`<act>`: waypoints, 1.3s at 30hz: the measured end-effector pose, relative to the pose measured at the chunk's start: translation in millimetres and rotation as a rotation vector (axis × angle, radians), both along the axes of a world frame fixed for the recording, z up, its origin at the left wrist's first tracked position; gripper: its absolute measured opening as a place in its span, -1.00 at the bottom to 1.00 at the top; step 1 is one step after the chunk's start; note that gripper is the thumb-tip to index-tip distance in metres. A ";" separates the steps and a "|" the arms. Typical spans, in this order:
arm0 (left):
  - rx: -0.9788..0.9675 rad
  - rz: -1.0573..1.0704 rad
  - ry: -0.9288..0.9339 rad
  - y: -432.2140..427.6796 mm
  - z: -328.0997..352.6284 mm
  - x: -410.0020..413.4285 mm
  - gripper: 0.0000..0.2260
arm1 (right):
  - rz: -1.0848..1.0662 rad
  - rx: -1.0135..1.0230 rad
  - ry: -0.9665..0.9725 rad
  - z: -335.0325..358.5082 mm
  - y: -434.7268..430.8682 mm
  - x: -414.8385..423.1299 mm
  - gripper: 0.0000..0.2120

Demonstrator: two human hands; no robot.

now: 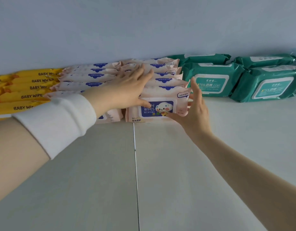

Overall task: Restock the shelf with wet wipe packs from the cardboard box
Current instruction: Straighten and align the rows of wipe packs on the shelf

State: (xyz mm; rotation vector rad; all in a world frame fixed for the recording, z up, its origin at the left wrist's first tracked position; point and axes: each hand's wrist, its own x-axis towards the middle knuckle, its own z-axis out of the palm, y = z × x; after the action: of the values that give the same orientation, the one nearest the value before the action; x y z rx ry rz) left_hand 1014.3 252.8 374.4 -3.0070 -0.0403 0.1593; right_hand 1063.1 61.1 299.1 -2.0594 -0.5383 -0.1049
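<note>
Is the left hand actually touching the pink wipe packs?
Touching. The head view shows the left hand lying flat across the tops of the pink wipe packs, with its thumb against the face of the front pack.

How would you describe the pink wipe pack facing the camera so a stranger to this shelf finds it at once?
On the flat white shelf board, soft plastic packs form rows: yellow packs left, pink packs in the middle, green packs right. In the right-hand pink row, take the frontmost pink soft plastic wipe pack. It alone shows a whole blue label with a white cartoon animal.
</note>
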 end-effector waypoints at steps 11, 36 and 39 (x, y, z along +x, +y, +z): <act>-0.009 0.057 0.052 15.9 1.6 5.2 -0.08 | -0.042 -0.070 0.124 -0.7 20.6 10.6 -0.53; -0.086 0.063 -0.006 1.8 -5.3 -4.8 -0.18 | -0.050 -0.024 0.223 -5.3 14.2 21.6 -0.72; -0.075 0.070 -0.002 1.5 -1.9 -2.9 -0.18 | -0.051 -0.038 0.194 -6.6 18.1 25.5 -0.75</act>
State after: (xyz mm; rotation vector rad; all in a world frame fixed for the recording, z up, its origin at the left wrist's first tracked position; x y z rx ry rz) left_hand 1011.4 254.3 372.5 -3.0819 -0.1427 0.1684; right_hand 1088.6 79.1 292.4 -2.0929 -0.3708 0.0754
